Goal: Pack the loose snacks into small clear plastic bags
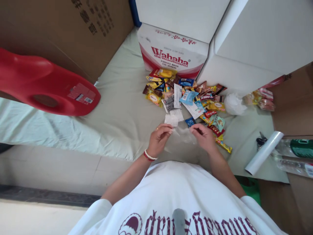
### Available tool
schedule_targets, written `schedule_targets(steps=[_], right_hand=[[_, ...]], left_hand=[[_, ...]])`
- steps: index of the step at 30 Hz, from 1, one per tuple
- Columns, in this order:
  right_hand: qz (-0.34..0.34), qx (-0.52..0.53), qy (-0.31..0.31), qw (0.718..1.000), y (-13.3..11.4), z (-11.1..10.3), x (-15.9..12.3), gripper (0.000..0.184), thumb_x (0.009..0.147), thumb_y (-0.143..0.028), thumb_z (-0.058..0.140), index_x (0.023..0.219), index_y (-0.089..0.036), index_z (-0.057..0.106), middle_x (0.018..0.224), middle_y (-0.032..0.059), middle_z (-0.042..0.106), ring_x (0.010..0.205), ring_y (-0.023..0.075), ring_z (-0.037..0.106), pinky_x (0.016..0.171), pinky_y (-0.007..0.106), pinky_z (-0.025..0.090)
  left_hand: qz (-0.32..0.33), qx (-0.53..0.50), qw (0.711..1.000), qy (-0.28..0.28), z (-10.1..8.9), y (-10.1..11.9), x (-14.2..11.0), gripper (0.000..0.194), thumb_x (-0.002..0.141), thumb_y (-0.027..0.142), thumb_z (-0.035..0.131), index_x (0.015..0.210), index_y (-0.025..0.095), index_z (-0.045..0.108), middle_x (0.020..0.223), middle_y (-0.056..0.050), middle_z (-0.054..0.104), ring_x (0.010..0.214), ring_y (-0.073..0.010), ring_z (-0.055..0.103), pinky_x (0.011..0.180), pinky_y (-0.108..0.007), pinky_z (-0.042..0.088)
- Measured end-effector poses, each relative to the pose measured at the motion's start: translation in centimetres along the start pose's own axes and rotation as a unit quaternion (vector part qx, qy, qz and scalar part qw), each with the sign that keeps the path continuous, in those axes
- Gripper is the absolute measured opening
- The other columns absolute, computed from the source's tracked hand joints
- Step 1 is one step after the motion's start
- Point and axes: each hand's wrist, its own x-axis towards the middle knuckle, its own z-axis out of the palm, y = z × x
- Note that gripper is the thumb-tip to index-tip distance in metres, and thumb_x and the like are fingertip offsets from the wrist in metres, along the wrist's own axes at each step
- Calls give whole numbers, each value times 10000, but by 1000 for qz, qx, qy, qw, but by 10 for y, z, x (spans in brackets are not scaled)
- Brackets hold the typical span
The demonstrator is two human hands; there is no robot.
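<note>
Between my two hands stretches a clear plastic bag (184, 134), thin and hard to make out. My left hand (160, 138) pinches its left edge, with thumb and forefinger together. On the other side, my right hand (203, 137) pinches the right edge. Just beyond the left fingertips lie small white packets (174, 117) on the cloth. A heap of wrapped snacks (188, 97) in yellow, blue, red and brown spreads behind and to the right of my hands. A blue packet (190, 122) lies close to the right fingertips.
A Wahaha carton (173, 52) stands behind the heap. A red jug (49, 85) lies left on the pale cloth (117, 107). Rightward are a crumpled white bag (234, 104), more snacks (265, 99), a plastic roll (264, 153) and bottles (299, 148).
</note>
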Motion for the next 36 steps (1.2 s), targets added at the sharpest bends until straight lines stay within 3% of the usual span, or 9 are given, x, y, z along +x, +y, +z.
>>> schedule_targets(steps=[2, 8, 12, 18, 22, 25, 30, 34, 36], right_hand=[[44, 128, 88, 987, 9, -2, 2, 224, 867, -454, 741, 902, -238, 694, 760, -17, 632, 652, 129, 546, 594, 248, 422], [74, 324, 199, 922, 14, -18, 2, 310, 742, -465, 838, 930, -280, 676, 880, -24, 706, 816, 156, 657, 753, 298, 533], [83, 296, 190, 932, 6, -11, -4, 319, 742, -472, 840, 917, -264, 673, 798, -35, 678, 711, 140, 630, 693, 280, 524], [32, 140, 165, 976, -10, 4, -20, 258, 887, -457, 733, 850, -235, 607, 643, -64, 539, 504, 94, 434, 491, 217, 375], [-130, -113, 140, 975, -28, -5, -38, 88, 920, -323, 715, 911, -239, 687, 792, 7, 678, 672, 151, 587, 665, 297, 504], [-220, -156, 38, 962, -34, -13, -47, 84, 906, -311, 730, 963, -249, 735, 904, 47, 721, 829, 203, 653, 788, 358, 538], [-56, 15, 132, 990, -23, -6, -36, 269, 949, -410, 672, 1176, -264, 682, 1032, 36, 690, 669, 128, 572, 581, 254, 485], [-12, 9, 43, 999, -19, 4, -16, 245, 873, -455, 751, 1001, -246, 738, 955, 39, 699, 779, 164, 613, 684, 274, 510], [-11, -7, 65, 998, -18, 4, -12, 223, 896, -456, 722, 902, -234, 737, 855, 29, 684, 769, 173, 611, 706, 287, 500]], left_hand=[[-36, 17, 999, -8, -10, -7, -4, 144, 973, 313, 625, 907, 209, 701, 1023, -78, 728, 983, -183, 683, 892, -338, 531], [-64, 85, 950, -292, -37, 2, -14, 237, 951, 361, 627, 807, 194, 711, 1017, -96, 745, 946, -207, 681, 859, -334, 514], [-72, 30, 980, -182, -8, 29, -2, 306, 1000, 404, 562, 843, 180, 699, 807, -49, 667, 773, -155, 610, 721, -276, 489], [-65, -51, 996, -29, 60, 41, 31, 290, 870, 449, 755, 1028, 205, 749, 925, -50, 660, 766, -138, 595, 644, -241, 478], [-74, -108, 991, -37, 68, 32, 36, 231, 902, 418, 720, 857, 197, 769, 788, -34, 661, 726, -139, 597, 659, -258, 482], [-109, -169, 977, -71, 61, 26, 31, 254, 881, 443, 739, 870, 191, 769, 821, -33, 684, 694, -128, 621, 657, -263, 516], [-130, -194, 971, -58, 55, 24, 22, 322, 840, 508, 759, 828, 187, 780, 820, -41, 731, 727, -155, 679, 704, -289, 575], [-145, -148, 977, -51, 53, 25, 19, 313, 839, 509, 755, 824, 197, 784, 768, -37, 744, 703, -166, 693, 689, -290, 577], [-178, -167, 969, -38, 50, 22, 16, 328, 833, 521, 754, 835, 193, 772, 748, -29, 739, 635, -153, 687, 644, -285, 577]])
